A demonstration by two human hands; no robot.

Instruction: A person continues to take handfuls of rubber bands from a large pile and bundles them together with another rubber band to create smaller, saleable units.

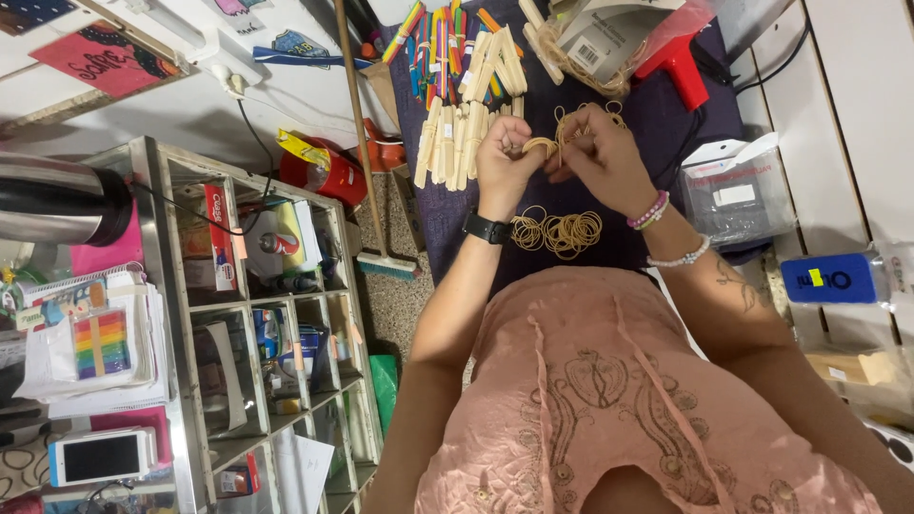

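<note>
Fingers (529,145) of both hands: a rubber band (557,133) is pinched and stretched between left hand (505,157) and right hand (595,152). Step judged: band being readied. Sticks (457,143) lie just beyond; loose bands (557,231) below the wrists.

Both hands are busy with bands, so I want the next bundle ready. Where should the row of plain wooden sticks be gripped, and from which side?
Probably at the near ends of the plain wooden sticks, coming from the person's side. They lie flat, side by side, lengthwise away from the body; their near ends are free on the dark cloth, just beside the left hand. Their far ends run up against the coloured sticks.
</note>
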